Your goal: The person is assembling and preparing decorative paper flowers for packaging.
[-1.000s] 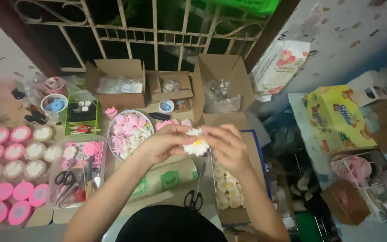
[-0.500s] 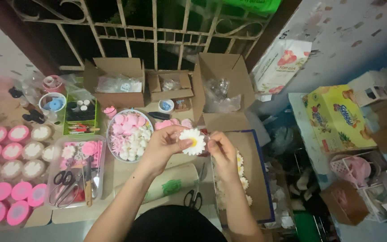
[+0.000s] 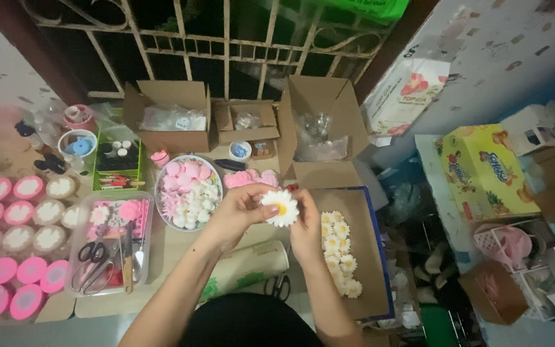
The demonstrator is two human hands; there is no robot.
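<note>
Both my hands hold one white daisy-shaped flower (image 3: 281,207) with a yellow centre, raised above the work surface. My left hand (image 3: 239,209) pinches its left edge, and my right hand (image 3: 306,230) supports it from below and behind. Just right of my hands lies a flat cardboard tray (image 3: 361,218) carrying a column of several similar white daisies (image 3: 340,250). A round bowl (image 3: 188,191) of pink and white flower pieces stands left of my left hand.
A clear tub (image 3: 112,239) holds scissors and tools. Pink and tan round lids (image 3: 14,244) cover the left side. Open cardboard boxes (image 3: 169,115) line the back below a metal grille. Black scissors (image 3: 279,285) lie near my body. A yellow carton (image 3: 483,170) stands at the right.
My hands have lifted a little and turned the daisy so its face shows, moving it slightly off the tray of finished daisies.
</note>
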